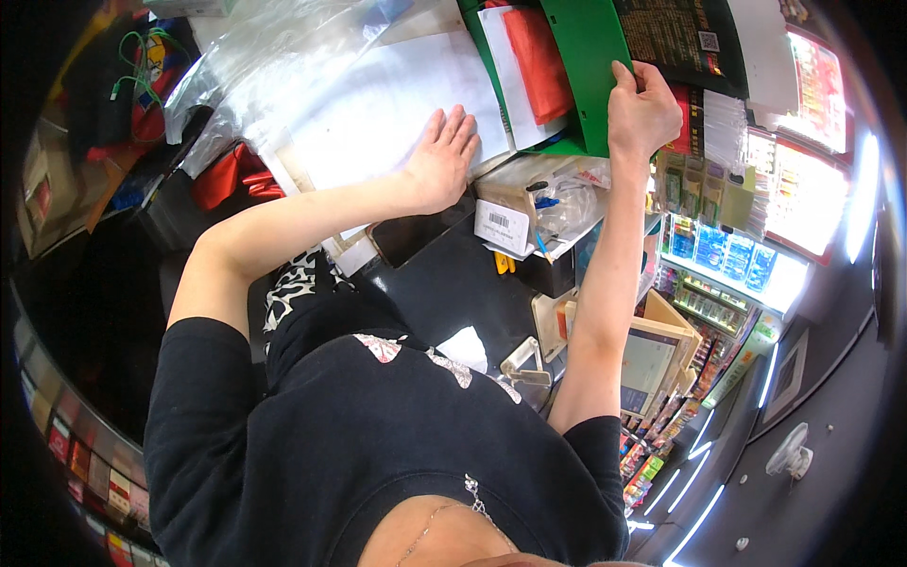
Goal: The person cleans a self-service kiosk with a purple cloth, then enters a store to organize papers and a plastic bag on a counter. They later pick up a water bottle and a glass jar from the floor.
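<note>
My left hand [443,159] lies palm down on a large white sheet [382,106], its fingers slightly apart; the thumb is hidden. With thumb and curled fingers, my right hand [643,113] grips the edge of a green folder or box file [584,42]. Inside the green file are white papers [499,67] and a red packet [540,67]. Clear plastic film [283,49] spreads beside and behind the sheet. Just below my left hand, a dark flat device, perhaps a phone [418,230], rests on the black surface.
An open bin [542,188] holds clear plastic bags and pens. Nearby are a card with a barcode [501,225], a white crumpled paper [464,349] and a screen [648,365]. A green cable [145,64] lies at far left. Stocked shelves [712,301] stand at right.
</note>
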Tool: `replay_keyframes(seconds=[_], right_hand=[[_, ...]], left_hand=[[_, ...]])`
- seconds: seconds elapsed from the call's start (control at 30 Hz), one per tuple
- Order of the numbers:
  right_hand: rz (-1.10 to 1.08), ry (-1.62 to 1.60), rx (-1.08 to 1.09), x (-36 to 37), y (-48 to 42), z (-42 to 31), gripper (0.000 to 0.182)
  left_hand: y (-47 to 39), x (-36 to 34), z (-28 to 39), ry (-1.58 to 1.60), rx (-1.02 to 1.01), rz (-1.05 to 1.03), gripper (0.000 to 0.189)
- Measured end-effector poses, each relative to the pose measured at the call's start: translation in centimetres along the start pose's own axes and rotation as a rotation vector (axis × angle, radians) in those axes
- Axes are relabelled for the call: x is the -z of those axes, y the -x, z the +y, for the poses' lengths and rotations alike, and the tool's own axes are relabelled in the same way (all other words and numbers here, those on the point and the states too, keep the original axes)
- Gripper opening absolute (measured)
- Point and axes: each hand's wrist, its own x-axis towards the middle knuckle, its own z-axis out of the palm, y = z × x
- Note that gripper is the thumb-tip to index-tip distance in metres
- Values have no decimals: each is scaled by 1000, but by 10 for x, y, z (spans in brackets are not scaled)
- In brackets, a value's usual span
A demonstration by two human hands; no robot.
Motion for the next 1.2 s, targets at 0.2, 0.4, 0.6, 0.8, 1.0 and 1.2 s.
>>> replay_keyframes(seconds=[0.2, 0.4, 0.6, 0.8, 1.0, 1.2], right_hand=[[12, -8, 6, -1, 0, 2, 16], [-55, 57, -51, 4, -1, -4, 17], [-74, 67, -68, 4, -1, -4, 18], [-56, 62, -54, 4, -2, -3, 18], [-30, 11, -31, 2, -2, 0, 16], [-13, -11, -13, 1, -3, 3, 16]], left_hand=[[-8, 11, 8, -20, 7, -1, 72], [-12, -1, -2, -11, -48, 95, 71], [-17, 0, 6, -96, -12, 102, 71], [-24, 2, 10, -122, 0, 113, 75], [-35, 0, 5, -52, -16, 99, 73], [-39, -10, 3, 6, -28, 141, 68]])
